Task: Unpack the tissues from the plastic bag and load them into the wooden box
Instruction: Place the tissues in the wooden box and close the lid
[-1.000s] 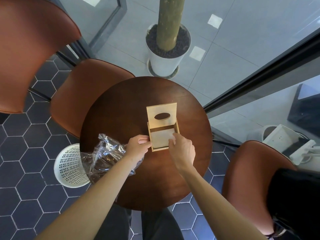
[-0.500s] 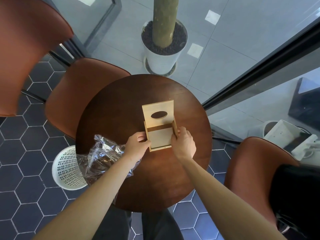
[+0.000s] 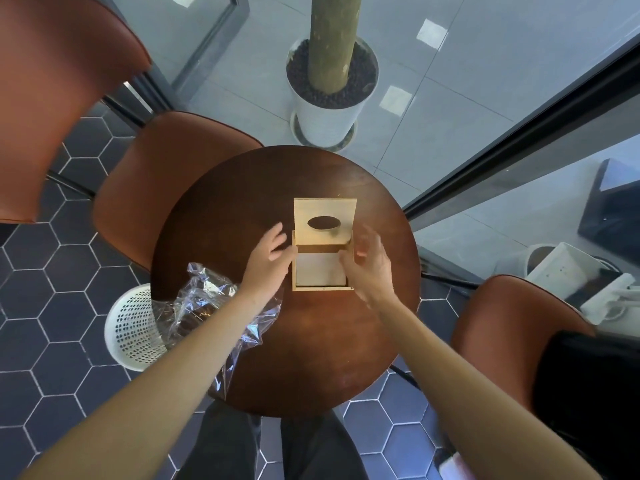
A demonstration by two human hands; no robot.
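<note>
The wooden box [image 3: 323, 263] is sitting mid-tabletop [image 3: 214, 216], its lid [image 3: 325, 220] slid partway back, pale tissues apparently lying inside. The plastic bag [image 3: 207, 310] is lying crumpled at the near-left edge, seemingly emptied. The left hand [image 3: 268, 261] is touching the box's left wall, fingers spread; the right hand [image 3: 369, 265] is hovering spread, blurred, gripping nothing. Closing the lid appears outstanding. Room is remaining on every side.

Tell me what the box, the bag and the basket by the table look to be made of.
Box: pale unfinished wood, likely thin plywood, matte with faint grain.
Plastic bag: clear thin film, crinkled with glossy highlights.
Basket: white, probably moulded plastic, with regular perforations.
Table: dark brown wood or veneer with a low sheen.
</note>
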